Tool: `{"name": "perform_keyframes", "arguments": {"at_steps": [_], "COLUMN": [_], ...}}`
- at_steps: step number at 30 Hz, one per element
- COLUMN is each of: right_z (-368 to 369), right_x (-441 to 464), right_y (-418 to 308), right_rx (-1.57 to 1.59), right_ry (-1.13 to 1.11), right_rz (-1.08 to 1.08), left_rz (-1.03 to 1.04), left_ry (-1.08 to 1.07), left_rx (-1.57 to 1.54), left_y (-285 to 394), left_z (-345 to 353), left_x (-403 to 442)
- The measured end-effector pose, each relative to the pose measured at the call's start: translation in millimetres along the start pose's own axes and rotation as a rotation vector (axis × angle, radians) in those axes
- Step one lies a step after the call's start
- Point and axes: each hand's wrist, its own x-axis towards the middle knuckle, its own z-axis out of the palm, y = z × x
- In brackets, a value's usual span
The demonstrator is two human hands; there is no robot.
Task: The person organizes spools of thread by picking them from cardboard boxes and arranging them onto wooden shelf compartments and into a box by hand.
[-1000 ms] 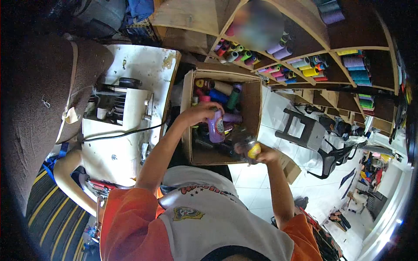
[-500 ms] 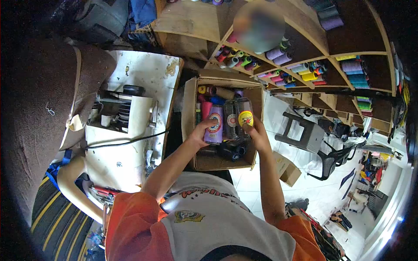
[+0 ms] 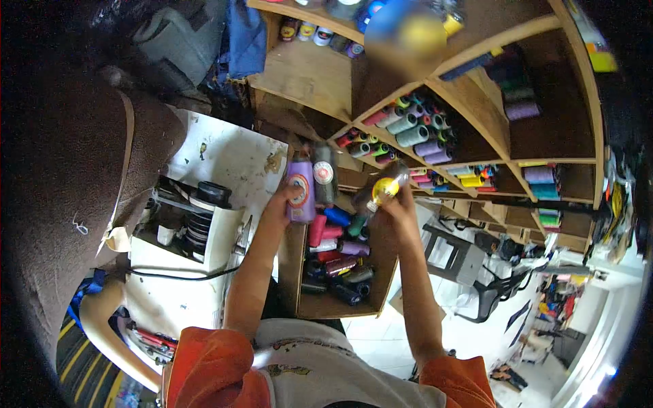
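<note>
My left hand point(image 3: 277, 209) is closed around a purple thread spool point(image 3: 300, 183) with a round label. A dark grey-green spool point(image 3: 325, 178) stands right against it, away from my palm; whether my fingers reach it is hidden. My right hand point(image 3: 400, 209) grips a dark thread spool point(image 3: 391, 180) with a yellow label, slightly blurred and tilted. Below and between both hands sits an open cardboard box point(image 3: 291, 272), holding many loose spools, among them a pink one point(image 3: 317, 231) and a blue one point(image 3: 337, 216).
A wooden shelf unit point(image 3: 469, 112) rises ahead and to the right, its compartments stacked with coloured spools. On the left, a white machine table point(image 3: 224, 146) stands beside the box. A grey stool point(image 3: 452, 253) and a black chair point(image 3: 500, 289) are on the tiled floor at right.
My hands have lifted the spools up from over the box and moved apart. The purple and grey-green spools went left, the yellow-labelled one right. The view has tilted up toward the shelves.
</note>
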Motion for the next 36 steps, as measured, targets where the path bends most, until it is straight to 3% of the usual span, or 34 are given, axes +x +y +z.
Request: {"name": "perform_keyframes", "arguments": {"at_steps": [2, 5, 8, 10, 11, 12, 14, 15, 16, 23, 36], "right_z": [12.3, 35.6, 63.1, 49.8, 57.9, 72.6, 56.2, 49.8, 47.0, 42.5, 35.2], "right_x": [41.0, 110.5, 176.3, 256.5, 267.2, 272.9, 333.9, 358.6, 378.0, 478.3, 500.2], "right_y": [-3.3, -6.6, -11.5, 18.1, 6.1, -14.3, -7.0, -5.3, -3.7, -0.2, -1.6], "right_rx": [0.015, -0.126, -0.640, -0.837, -0.953, -1.069, -1.502, -1.631, -1.694, -1.786, -1.820], "right_ry": [0.078, 0.044, -0.017, -0.014, -0.045, -0.077, -0.135, -0.119, -0.096, 0.055, 0.029], "right_rz": [0.064, -0.059, -0.329, -0.433, -0.372, -0.308, -0.463, -0.524, -0.553, -0.559, -0.512], "left_rz": [0.075, 0.138, 0.201, 0.249, 0.269, 0.272, 0.276, 0.226, 0.196, 0.187, 0.220], "left_ry": [0.098, 0.064, 0.093, 0.146, 0.170, 0.100, -0.039, 0.169, 0.177, 0.197, 0.181], "left_rx": [0.036, 0.000, -0.043, -0.072, -0.086, -0.154, -0.285, -0.209, -0.217, -0.265, -0.207], "left_y": [9.6, 30.1, 30.3, 23.0, 21.3, 23.5, 33.2, 9.2, 9.4, 11.0, 14.7], "left_z": [-26.5, -2.1, 3.7, -2.8, -5.5, -4.5, -2.1, -52.2, -48.4, -28.9, -22.9], "left_x": [23.3, 33.0, 41.8, 46.9, 50.1, 50.8, 48.4, 59.4, 56.4, 60.4, 63.0]}}
